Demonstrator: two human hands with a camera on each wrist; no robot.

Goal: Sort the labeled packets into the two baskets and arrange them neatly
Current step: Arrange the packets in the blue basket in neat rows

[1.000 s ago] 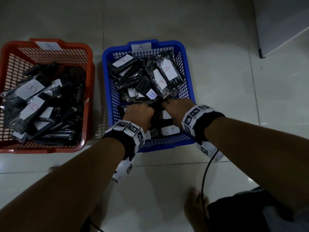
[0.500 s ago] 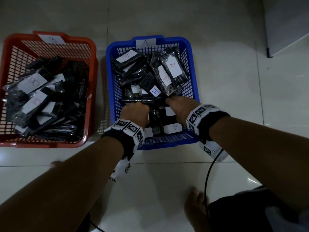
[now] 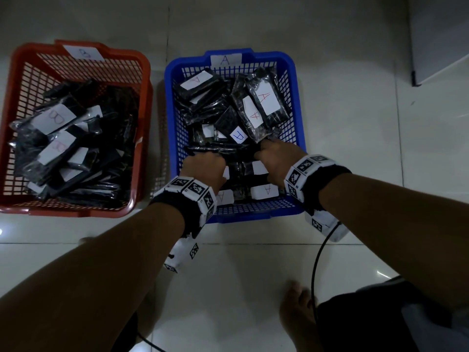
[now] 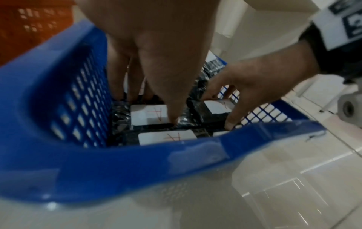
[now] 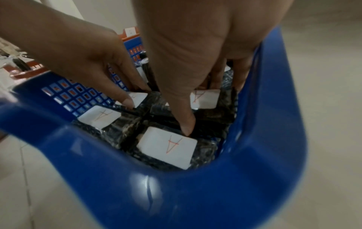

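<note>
The blue basket (image 3: 253,216) marked A holds black packets with white A labels. My left hand (image 3: 205,166) and right hand (image 3: 272,161) both reach down into its near half. In the left wrist view the left hand (image 4: 152,108) straddles one A packet (image 4: 145,115), thumb on its near edge and fingers behind it. Beside it the right hand (image 4: 219,111) pinches the neighbouring A packet (image 4: 215,106) the same way. The right wrist view shows the right hand (image 5: 199,105) over that packet (image 5: 205,99). Another A packet (image 5: 168,147) lies flat against the basket's front wall.
The red basket (image 3: 76,212) marked B stands to the left, full of B packets. Loose A packets (image 3: 264,105) are piled unevenly at the back of the blue basket. A bare foot (image 3: 297,306) and a black cable (image 3: 317,262) are on the tiled floor. A grey cabinet (image 3: 441,34) stands far right.
The head view has shifted a little. Both hands stay down among the front packets of the blue basket, with no clear change in what they hold.
</note>
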